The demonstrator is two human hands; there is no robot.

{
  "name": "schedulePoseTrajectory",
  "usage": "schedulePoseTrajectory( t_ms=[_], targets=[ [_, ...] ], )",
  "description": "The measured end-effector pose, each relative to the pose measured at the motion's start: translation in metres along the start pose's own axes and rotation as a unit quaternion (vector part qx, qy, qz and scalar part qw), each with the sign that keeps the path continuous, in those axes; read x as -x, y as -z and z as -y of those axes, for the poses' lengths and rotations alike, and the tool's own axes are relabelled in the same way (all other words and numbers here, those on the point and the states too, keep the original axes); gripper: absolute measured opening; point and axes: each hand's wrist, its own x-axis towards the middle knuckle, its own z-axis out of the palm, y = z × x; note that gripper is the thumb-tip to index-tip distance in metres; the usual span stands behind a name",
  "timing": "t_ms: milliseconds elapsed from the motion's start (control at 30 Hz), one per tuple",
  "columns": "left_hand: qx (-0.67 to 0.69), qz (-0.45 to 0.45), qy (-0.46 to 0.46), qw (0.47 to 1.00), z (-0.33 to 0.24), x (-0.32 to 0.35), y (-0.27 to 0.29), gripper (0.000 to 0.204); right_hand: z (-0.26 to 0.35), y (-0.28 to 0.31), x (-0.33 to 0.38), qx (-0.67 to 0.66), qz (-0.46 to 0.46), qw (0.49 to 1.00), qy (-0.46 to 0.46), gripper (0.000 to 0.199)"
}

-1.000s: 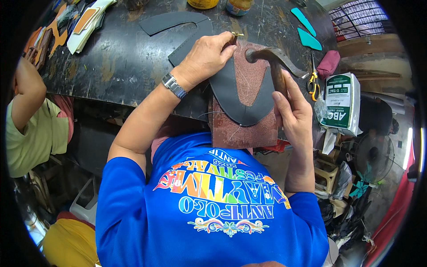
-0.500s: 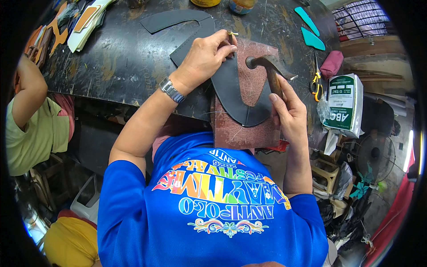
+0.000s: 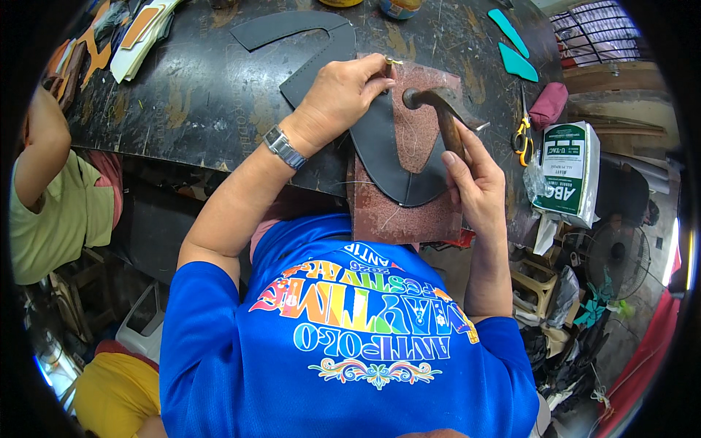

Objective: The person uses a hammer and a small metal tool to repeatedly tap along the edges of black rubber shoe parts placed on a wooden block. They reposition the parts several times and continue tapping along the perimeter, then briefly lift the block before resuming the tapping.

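Changes vs. earlier frames: hammer [image 3: 438,113] head, at 1.0 s ago clear to the right of the punch tool [image 3: 391,64], now swung left and sits close beside it. Right hand [image 3: 471,182] shifted w/ the handle, slightly lower on the reddish board [image 3: 409,212]. Left hand [image 3: 339,98] edged marginally along the dark leather piece [image 3: 383,157].

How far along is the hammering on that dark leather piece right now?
Done: the dark leather piece is cut to shape and lies on the reddish stone slab. In hand: the left hand pinches a small brass punch at its upper edge; the right hand holds the hammer. Left: a second dark cut piece lies untouched on the bench.
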Motion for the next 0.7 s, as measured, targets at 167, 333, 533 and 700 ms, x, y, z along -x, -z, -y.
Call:
schedulePoseTrajectory(
  t_ms=[167,333,533,700],
  targets=[
    [-0.062,0.017,-0.060,0.996,-0.001,-0.003,-0.003,0.018,0.012,-0.001,-0.004,0.027,-0.005,0.999,0.024,0.045],
    [-0.080,0.013,-0.097,0.992,-0.002,-0.002,-0.008,0.017,0.045,0.012,0.007,-0.065,-0.031,0.989,0.126,0.051],
    [-0.098,0.016,-0.084,0.992,-0.007,0.001,-0.010,0.016,0.053,0.013,0.000,0.196,-0.042,0.951,0.234,0.047],
    [0.054,0.028,0.078,0.995,0.001,-0.005,-0.003,0.014,0.048,0.012,-0.002,0.205,-0.028,0.963,0.172,0.050]
  ],
)
